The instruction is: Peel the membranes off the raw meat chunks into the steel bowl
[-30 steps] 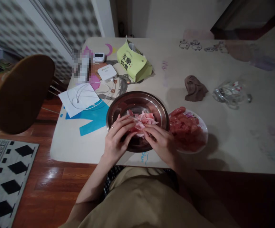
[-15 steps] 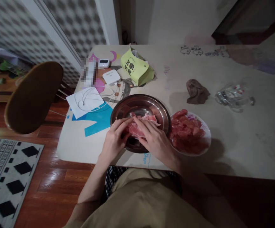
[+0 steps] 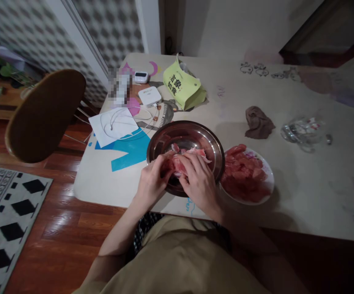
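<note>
Left hand (image 3: 155,176): thumb and fingers closed on the near-left part of a piece of pink meat (image 3: 178,165), inside the left part of the metal bowl. Ring on one finger.

Right hand (image 3: 200,179): fingers bent over the same meat from the right, thumb below, clamped on it; fingertips near those of the left hand. Exact contact points partly hidden by the fingers.

Pink meat: marbled with white, in the bowl; further slices lie just beyond the fingers.

Metal bowl (image 3: 216,152): round, shiny, wide-rimmed; the landmark for all entries following.

Plate (image 3: 268,173): white, flower-patterned, just right of the bowl; whether the rims touch cannot be told. Bears red meat pieces (image 3: 241,173), heaped.

Flat blue shape (image 3: 131,150): immediately left of the bowl.

White sheet (image 3: 120,135): farther left and beyond the bowl, a pale cable looped over it.

White box (image 3: 150,96): beyond the bowl, to its left, cable plugged in.

Yellow-green bag (image 3: 185,87): beyond the bowl, dark characters on its side.

Brown cloth (image 3: 258,123): crumpled, right of and beyond the bowl.

Clear item (image 3: 302,130): right of the cloth, well apart from the bowl; form indistinct.
</note>
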`<state>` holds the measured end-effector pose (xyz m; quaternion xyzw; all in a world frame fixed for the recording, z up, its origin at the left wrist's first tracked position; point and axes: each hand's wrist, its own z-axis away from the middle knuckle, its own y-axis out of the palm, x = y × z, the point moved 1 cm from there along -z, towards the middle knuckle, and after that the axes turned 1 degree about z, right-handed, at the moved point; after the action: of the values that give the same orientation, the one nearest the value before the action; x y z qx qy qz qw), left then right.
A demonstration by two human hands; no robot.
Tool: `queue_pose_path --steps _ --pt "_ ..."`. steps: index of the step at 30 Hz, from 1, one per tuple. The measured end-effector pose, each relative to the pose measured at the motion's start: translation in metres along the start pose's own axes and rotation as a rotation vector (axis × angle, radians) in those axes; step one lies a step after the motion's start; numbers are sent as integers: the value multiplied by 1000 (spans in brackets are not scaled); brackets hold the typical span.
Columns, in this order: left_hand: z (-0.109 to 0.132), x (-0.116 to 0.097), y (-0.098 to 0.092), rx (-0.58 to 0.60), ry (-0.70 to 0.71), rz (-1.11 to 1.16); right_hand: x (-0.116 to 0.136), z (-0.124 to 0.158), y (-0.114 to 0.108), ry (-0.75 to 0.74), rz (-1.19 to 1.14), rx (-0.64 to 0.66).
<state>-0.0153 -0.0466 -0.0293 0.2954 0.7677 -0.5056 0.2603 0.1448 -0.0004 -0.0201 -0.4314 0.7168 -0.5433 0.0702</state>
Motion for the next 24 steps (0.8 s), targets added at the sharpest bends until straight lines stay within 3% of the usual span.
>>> queue_pose_path --steps 6,12,18,24 --pt "3 1 5 -4 -17 -51 0 -6 -1 -43 -57 6" --pt "-3 -1 -4 142 3 2 -4 -7 0 -34 -75 44" --pt "-8 2 -5 201 10 73 -7 -8 -1 -180 41 123" --pt "-20 7 -16 326 152 -5 -6 -9 0 -179 63 112"
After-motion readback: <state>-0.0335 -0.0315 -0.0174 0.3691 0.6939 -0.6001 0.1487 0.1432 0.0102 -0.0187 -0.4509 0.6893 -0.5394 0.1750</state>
